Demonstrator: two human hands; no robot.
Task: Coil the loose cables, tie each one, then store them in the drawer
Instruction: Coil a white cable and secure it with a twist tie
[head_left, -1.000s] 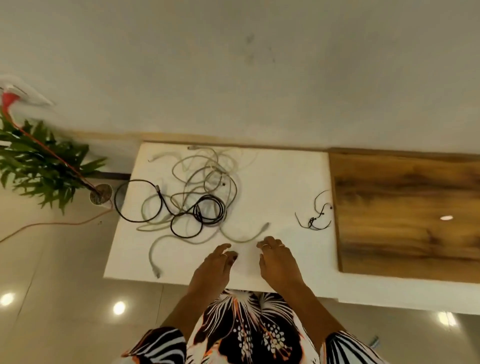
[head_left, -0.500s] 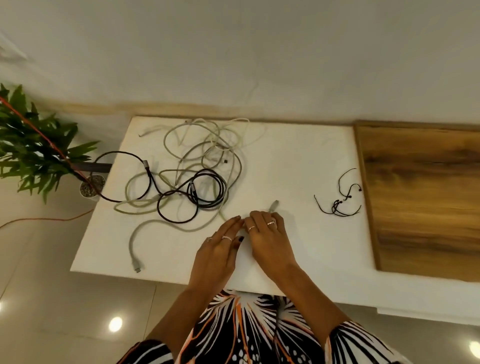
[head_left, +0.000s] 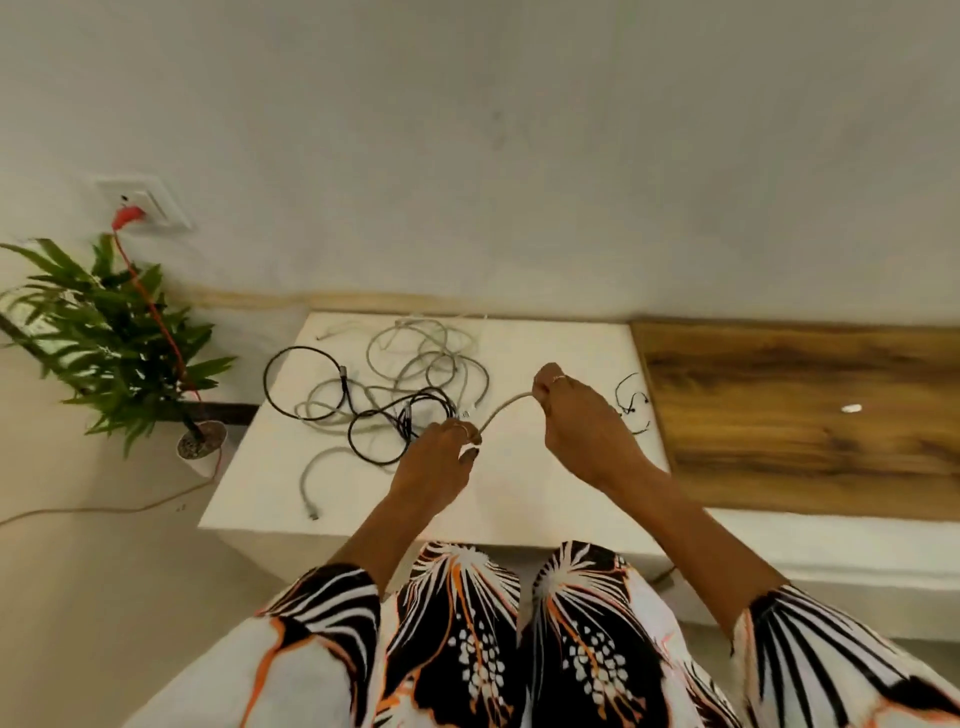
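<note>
Both hands, left hand (head_left: 441, 457) and right hand (head_left: 576, 415), pinch one thin grey cable (head_left: 506, 410) above the white worktop (head_left: 519, 483); its remainder lies snarled with a black cable (head_left: 374, 441); pulling risks dragging the tangle.

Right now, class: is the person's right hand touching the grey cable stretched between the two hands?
Touching. The head view shows the right hand with fingers curled round the end of the grey cable, which runs down to the left hand.
</note>
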